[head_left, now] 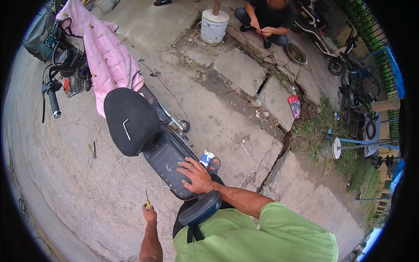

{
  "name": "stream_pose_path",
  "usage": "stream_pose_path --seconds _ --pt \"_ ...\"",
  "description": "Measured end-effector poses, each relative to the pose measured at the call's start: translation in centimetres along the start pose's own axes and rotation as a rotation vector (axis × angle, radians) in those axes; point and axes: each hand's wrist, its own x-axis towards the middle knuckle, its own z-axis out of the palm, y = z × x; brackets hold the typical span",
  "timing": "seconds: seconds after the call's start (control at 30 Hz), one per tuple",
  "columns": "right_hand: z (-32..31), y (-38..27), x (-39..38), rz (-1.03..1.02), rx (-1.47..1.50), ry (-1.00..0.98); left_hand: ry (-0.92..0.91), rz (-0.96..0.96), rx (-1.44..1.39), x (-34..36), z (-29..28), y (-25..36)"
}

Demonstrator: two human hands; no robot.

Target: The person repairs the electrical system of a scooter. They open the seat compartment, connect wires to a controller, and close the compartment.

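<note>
My left hand [149,214] is closed around the yellow handle of a screwdriver [148,204], its thin shaft pointing up and away over the concrete. My right hand [197,177] lies with fingers spread on the black rear seat [165,153] of an electric scooter and holds nothing. In front of that, the scooter's mesh-covered front seat [131,107] carries a bent hex key [126,129]. Close to my body is the dark padded backrest [201,208]. A pair of pliers [92,149] rests on the ground left of the scooter.
A pink quilted cover [109,61] drapes the scooter's front, beside its handlebar grip [54,103]. Beyond stand a white bucket [214,27] and a crouching person [273,19] near a metal basin [296,52]. Cracked slabs and a red package [294,106] lie to the right.
</note>
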Motion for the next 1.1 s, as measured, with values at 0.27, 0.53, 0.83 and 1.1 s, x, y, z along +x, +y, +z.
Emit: stream_pose_path --seconds 0.27,0.53,0.83,1.1 --pt "0.0 0.1 -0.2 0.009 -0.012 -0.018 0.072 0.033 0.436 -2.4 -1.2 6.0" --pt "-0.1 0.5 -0.4 0.013 -0.015 -0.008 -0.038 0.548 -0.217 -9.0 3.5 28.7" --pt "0.3 0.7 -0.8 -0.054 -0.025 -0.079 0.201 0.949 0.233 -8.3 8.2 36.3" --pt "-1.1 1.5 -2.4 -0.166 -0.081 -0.258 0.196 0.925 0.216 -7.0 9.2 37.1"
